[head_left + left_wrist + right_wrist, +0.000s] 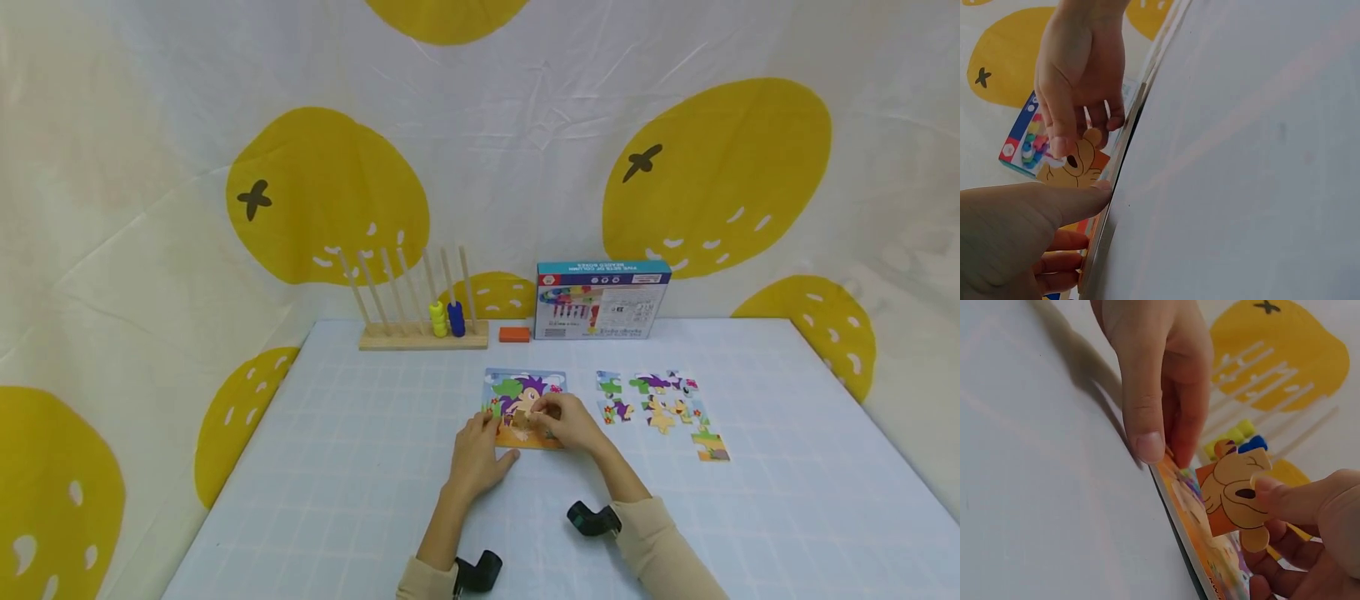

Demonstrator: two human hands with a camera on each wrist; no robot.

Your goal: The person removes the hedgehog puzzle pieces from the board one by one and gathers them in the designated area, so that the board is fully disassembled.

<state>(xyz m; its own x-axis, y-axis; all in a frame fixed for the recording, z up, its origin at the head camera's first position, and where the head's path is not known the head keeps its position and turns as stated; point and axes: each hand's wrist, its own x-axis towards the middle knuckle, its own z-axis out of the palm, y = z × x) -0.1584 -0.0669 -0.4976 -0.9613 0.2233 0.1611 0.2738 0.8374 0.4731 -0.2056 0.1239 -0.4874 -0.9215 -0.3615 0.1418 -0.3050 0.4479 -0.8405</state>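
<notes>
A hedgehog picture puzzle board [525,372] lies flat on the table. At its near left corner rests my left hand [474,458], fingers on the left part and thumb by the near edge. My right hand [572,423] pinches a puzzle piece [1235,494] between thumb and fingers, tilted up over the board. A tan face with a dark oval nose is printed on this piece, with some orange at its edges. In the left wrist view, the thumb [1082,201] of the left hand overlaps the lower end of the piece.
Several loose puzzle pieces [662,414] lie right of the board, one orange and green piece [711,444] nearest. Behind stand a wooden peg rack [423,340] with yellow and blue beads, an orange block [514,334] and a toy box [600,304]. A patterned cloth hangs behind the table.
</notes>
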